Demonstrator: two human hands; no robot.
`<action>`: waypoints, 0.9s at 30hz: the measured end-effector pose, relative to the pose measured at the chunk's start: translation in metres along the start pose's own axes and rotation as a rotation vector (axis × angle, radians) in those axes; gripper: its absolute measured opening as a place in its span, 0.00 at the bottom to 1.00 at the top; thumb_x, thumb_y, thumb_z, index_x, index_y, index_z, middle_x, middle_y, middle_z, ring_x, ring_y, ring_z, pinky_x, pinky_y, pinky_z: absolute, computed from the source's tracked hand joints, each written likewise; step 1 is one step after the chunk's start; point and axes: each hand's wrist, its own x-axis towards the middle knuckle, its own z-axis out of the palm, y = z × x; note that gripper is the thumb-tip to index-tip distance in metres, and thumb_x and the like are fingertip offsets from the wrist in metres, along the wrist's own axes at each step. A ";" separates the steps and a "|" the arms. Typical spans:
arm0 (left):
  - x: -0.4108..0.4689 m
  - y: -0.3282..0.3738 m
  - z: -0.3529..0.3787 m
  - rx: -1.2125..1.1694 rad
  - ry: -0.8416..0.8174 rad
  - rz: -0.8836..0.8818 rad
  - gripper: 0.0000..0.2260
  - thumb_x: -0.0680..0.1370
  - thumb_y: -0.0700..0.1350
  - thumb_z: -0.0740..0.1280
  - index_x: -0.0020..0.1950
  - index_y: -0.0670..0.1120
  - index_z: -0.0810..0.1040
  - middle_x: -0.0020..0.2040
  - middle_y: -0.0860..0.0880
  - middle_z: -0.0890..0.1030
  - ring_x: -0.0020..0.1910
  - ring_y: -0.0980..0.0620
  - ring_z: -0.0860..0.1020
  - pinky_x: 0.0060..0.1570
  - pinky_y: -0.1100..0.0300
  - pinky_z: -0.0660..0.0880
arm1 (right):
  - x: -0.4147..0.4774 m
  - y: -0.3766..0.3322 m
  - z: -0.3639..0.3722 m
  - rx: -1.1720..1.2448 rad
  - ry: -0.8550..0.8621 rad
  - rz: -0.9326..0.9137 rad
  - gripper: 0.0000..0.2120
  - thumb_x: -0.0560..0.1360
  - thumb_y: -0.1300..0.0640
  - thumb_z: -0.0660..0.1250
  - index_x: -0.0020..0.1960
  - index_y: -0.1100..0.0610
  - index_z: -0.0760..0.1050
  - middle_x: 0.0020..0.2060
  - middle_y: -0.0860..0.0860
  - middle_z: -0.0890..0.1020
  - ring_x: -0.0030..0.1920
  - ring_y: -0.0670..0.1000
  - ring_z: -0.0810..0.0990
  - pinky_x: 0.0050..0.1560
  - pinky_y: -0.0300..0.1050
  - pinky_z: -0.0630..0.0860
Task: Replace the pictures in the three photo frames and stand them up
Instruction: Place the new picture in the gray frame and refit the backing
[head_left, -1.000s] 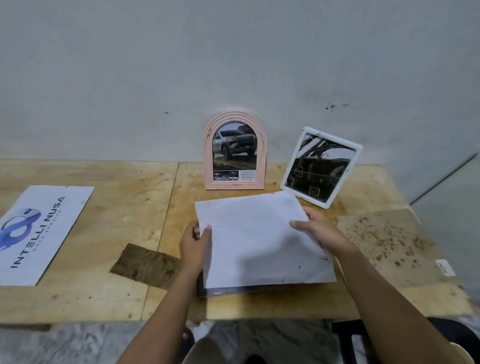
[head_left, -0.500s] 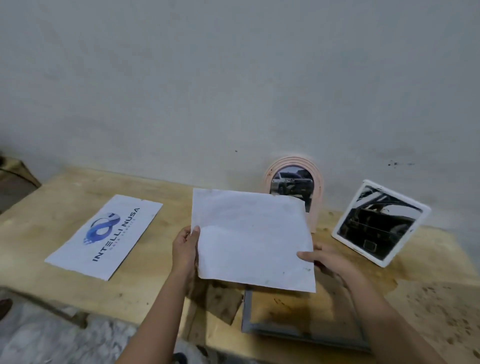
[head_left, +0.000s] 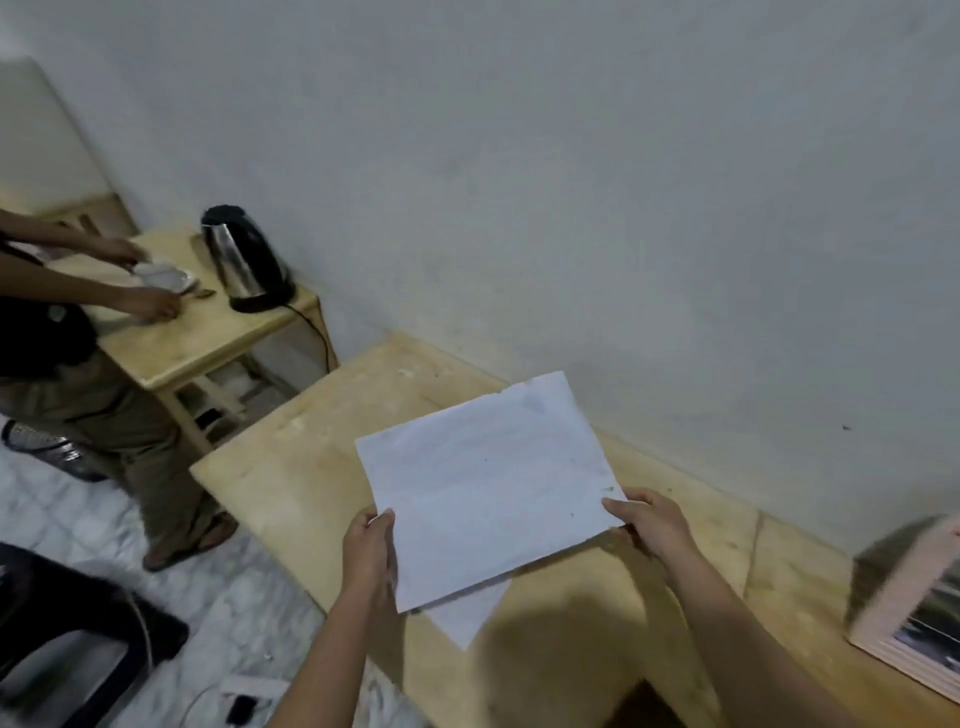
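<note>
Over the desk's (head_left: 291, 467) left end, the white sheet (head_left: 483, 478) is now off its frame, I judge removed, left hand (head_left: 369, 545) and right hand (head_left: 649, 525) fingers (head_left: 623, 506) pinching its corners.

Both hands, left (head_left: 370, 545) and right (head_left: 649, 522), pinch a white sheet (head_left: 488, 486) above a wooden table (head_left: 291, 483), a pink frame (head_left: 904, 613) blurred at right, a kettle (head_left: 244, 260) on a side table (head_left: 208, 332).

white sheets (head_left: 488, 483) (head_left: 467, 621): 2 | pink photo frame (head_left: 883, 649): 1 | benches (head_left: 291, 488) (head_left: 208, 338): 2 | kettle (head_left: 244, 260): 1 | cup (head_left: 158, 274): 1 | bystander (head_left: 57, 353): 1
</note>
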 end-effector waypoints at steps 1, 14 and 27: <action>0.018 0.004 -0.014 0.009 0.032 -0.013 0.05 0.79 0.37 0.60 0.50 0.38 0.75 0.44 0.41 0.80 0.42 0.44 0.77 0.45 0.52 0.71 | 0.013 -0.010 0.027 0.019 -0.001 0.007 0.05 0.71 0.65 0.70 0.46 0.63 0.77 0.37 0.57 0.81 0.33 0.53 0.78 0.29 0.38 0.74; 0.150 0.022 -0.115 0.363 0.417 0.065 0.16 0.78 0.35 0.62 0.32 0.44 0.62 0.28 0.46 0.63 0.29 0.52 0.62 0.31 0.62 0.56 | 0.116 -0.049 0.279 -0.232 0.093 -0.209 0.07 0.70 0.71 0.63 0.43 0.62 0.77 0.42 0.57 0.80 0.43 0.56 0.75 0.37 0.33 0.69; 0.133 0.002 -0.102 0.650 0.492 0.283 0.16 0.76 0.36 0.67 0.61 0.35 0.68 0.57 0.40 0.67 0.54 0.52 0.67 0.52 0.60 0.63 | 0.137 -0.036 0.289 -0.623 -0.110 -0.492 0.04 0.67 0.59 0.64 0.40 0.55 0.77 0.40 0.56 0.78 0.42 0.57 0.74 0.44 0.50 0.70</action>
